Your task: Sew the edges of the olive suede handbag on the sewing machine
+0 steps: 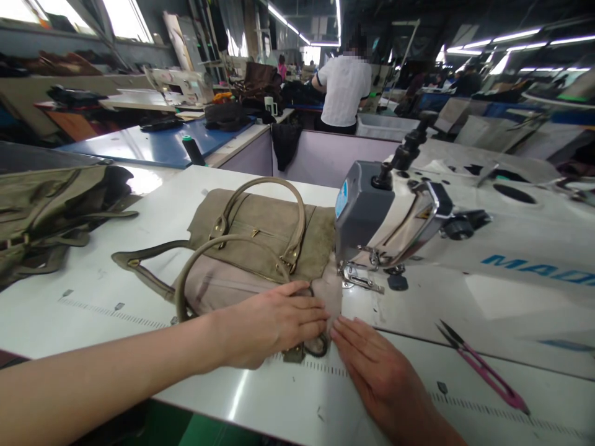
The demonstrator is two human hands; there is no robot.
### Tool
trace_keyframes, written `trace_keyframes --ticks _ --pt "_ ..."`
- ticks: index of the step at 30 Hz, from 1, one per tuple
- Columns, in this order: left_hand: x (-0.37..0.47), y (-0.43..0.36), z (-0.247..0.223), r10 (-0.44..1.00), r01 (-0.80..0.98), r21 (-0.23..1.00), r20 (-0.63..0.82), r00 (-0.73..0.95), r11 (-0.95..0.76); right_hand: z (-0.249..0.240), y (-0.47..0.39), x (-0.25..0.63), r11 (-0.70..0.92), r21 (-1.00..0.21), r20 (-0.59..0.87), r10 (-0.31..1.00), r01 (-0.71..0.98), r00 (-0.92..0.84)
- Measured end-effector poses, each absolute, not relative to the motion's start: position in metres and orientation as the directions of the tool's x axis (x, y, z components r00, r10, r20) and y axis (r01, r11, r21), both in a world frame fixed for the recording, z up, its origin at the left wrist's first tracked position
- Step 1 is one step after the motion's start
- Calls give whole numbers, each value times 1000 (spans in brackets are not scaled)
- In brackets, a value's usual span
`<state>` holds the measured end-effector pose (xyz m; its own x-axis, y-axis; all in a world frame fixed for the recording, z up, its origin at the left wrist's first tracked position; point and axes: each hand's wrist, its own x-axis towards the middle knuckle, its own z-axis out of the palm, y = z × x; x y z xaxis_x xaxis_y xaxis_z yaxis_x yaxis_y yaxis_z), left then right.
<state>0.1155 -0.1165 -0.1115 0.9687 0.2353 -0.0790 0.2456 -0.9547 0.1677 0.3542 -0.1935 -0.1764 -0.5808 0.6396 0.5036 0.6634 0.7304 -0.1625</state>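
In the head view, an olive suede handbag (260,244) lies flat on the white worktop (93,297), its two looped handles (279,204) arching over the zipped front and a long strap (139,266) trailing out to the left. The bag's right edge sits tucked against the head of a grey sewing machine (372,217), with a pale flap of its material (330,294) running under the presser foot (360,279). The left hand (274,322) lies palm down with fingers stretched out flat, pressing the near lower corner of the bag onto the worktop; it grips nothing, only holding the material down. The right hand (372,365) also rests flat and open on the worktop just beside it, fingertips touching the edge of the pale flap close to the left hand's fingertips. A small dark ring and a metal fitting (311,348) peep out beneath the left hand's fingers. To the right, well apart from both hands, pink thread snips (483,368) lie on the worktop. At the far left a heap of olive bag pieces (51,217) is piled. Farther back stand a blue table (139,145) with a dark thread cone (192,150), another sewing machine (179,85), and a person in a white shirt (344,90) turned away.
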Motion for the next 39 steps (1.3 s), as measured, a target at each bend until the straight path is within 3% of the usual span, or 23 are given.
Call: trace_keyframes --ticks 9,19,30,39 --pt "124 -91 -134 212 201 106 106 972 -974 -178 -165 364 726 -180 437 664 664 -607" --pt "134 -59 -143 250 247 39 156 955 -968 -185 -159 361 586 -214 354 792 781 -497" --pt "145 -31 -149 360 346 101 204 910 -933 -189 -161 361 577 -235 398 791 782 -465" --pt "137 -40 -157 450 417 171 292 844 -893 -187 -162 357 589 -171 450 760 790 -469"
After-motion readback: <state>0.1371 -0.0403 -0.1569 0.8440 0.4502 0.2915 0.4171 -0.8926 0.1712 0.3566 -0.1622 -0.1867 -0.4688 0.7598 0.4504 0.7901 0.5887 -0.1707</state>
